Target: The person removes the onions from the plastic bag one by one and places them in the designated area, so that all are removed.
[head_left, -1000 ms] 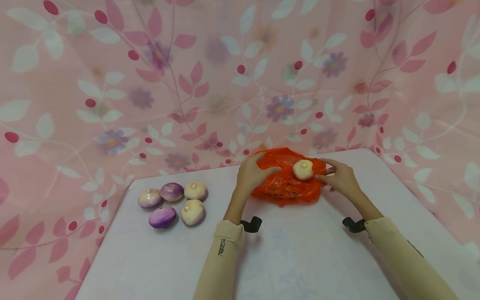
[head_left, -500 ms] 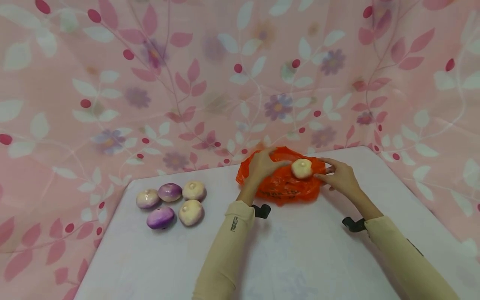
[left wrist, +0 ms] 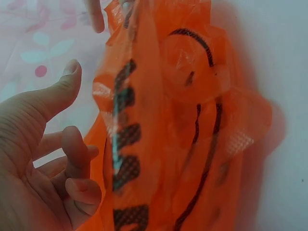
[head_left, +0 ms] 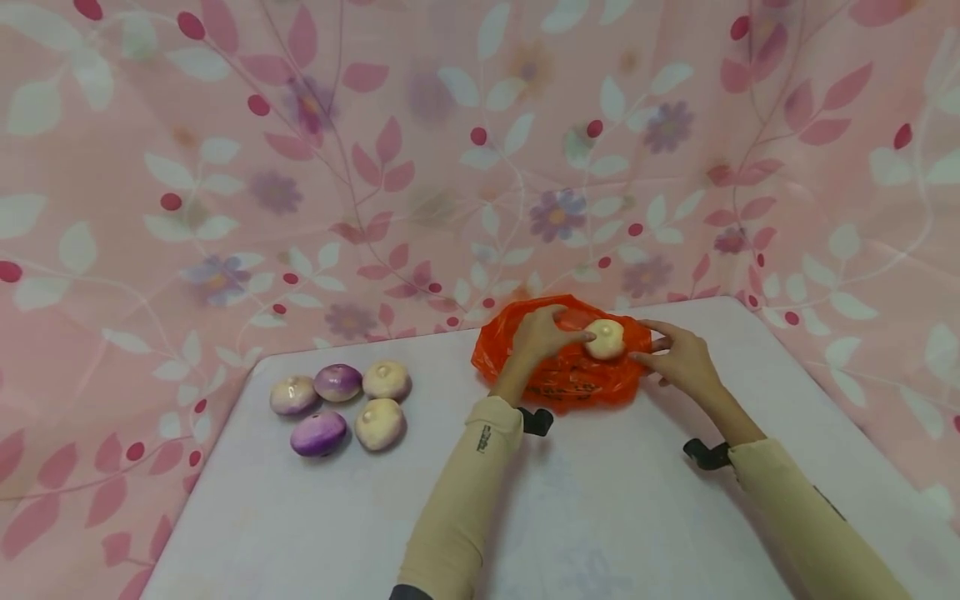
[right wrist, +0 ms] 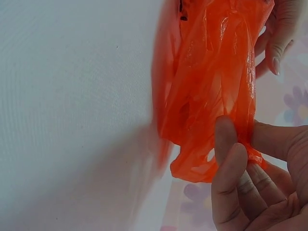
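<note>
An orange plastic bag (head_left: 566, 375) with dark print lies crumpled near the table's far edge. A cream-coloured turnip (head_left: 604, 339) shows at the bag's upper right; whether it lies in or on the bag, I cannot tell. My right hand (head_left: 681, 357) pinches the bag's right edge between thumb and fingers, as the right wrist view shows. Over the bag's left part reaches my left hand (head_left: 542, 333), its thumb tip at the turnip's left side. In the left wrist view the left fingers (left wrist: 77, 156) are loosely bent beside the bag, with nothing seen between them.
Several purple-and-cream turnips (head_left: 378, 423) sit in a cluster on the left of the white table (head_left: 480, 517). A pink floral curtain (head_left: 420, 192) hangs behind and around it. Black curved pieces (head_left: 536, 422) stick out at both wrists.
My left hand has moved right across the bag, from its left edge to the turnip. The right hand keeps its pinch on the bag, and the turnip has hardly moved.
</note>
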The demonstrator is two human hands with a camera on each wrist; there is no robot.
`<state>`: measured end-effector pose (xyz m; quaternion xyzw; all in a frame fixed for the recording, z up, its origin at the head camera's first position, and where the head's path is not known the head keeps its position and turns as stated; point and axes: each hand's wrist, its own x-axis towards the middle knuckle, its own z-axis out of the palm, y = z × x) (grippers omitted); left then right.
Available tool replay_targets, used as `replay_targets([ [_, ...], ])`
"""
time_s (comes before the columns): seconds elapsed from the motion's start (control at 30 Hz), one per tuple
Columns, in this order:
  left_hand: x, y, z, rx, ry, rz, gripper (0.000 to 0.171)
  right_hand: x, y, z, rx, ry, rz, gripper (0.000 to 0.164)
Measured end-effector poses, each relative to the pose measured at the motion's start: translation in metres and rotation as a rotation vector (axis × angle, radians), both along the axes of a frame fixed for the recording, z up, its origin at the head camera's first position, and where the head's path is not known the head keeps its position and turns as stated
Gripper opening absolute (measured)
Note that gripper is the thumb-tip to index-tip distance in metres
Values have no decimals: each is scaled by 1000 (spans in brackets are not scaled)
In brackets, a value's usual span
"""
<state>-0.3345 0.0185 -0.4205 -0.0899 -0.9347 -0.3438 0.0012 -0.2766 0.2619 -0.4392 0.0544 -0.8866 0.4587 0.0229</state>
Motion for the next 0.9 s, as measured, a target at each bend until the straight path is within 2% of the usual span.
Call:
replay_targets([
  [0.2, -2, 6, 2, -4, 2, -23, 79, -2, -1, 2, -5, 23, -3, 65],
  [0.33, -2, 11, 2, -18, -24, -34, 78, -2, -1, 2, 5, 15, -5, 65],
  [0.47, -1, 16, -2, -24, -55, -31, 77, -1, -1, 2, 7, 5, 2, 66],
  [0.7, -2, 24, -11, -22, -64, -9, 73, -1, 0, 0, 4, 7, -4, 66],
  [0.9, -1, 30, -16, 10, -84, 11, 72, -1, 0, -2, -5, 17, -6, 65],
])
